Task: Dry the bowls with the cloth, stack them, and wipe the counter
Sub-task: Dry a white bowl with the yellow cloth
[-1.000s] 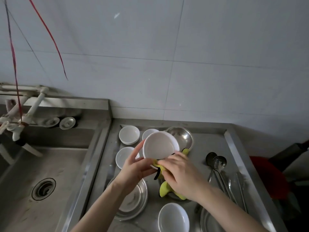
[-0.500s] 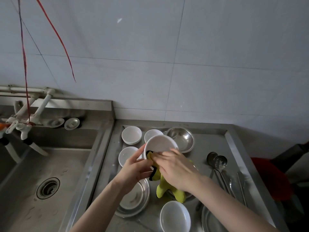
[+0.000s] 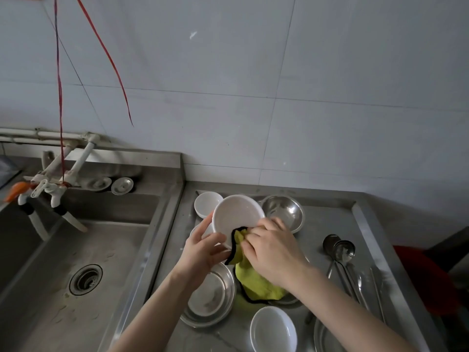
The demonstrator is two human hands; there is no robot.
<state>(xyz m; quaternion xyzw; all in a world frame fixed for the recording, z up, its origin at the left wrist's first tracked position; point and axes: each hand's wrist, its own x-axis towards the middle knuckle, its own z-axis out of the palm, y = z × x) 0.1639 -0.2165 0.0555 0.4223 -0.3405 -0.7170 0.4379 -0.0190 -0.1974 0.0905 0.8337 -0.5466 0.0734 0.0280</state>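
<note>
Drying white bowl: left hand grips rim, right hand pinches cloth inside; best rotate, sweep whole interior.

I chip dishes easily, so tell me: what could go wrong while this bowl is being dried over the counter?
The left hand holds the tilted white bowl only at its rim; if the right hand pushes the yellow cloth hard, it might slip onto the steel plates below. The cloth's hanging end could also drag across those plates.

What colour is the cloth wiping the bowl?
Yellow-green with a black edge, seen in the head view: the cloth.
</note>
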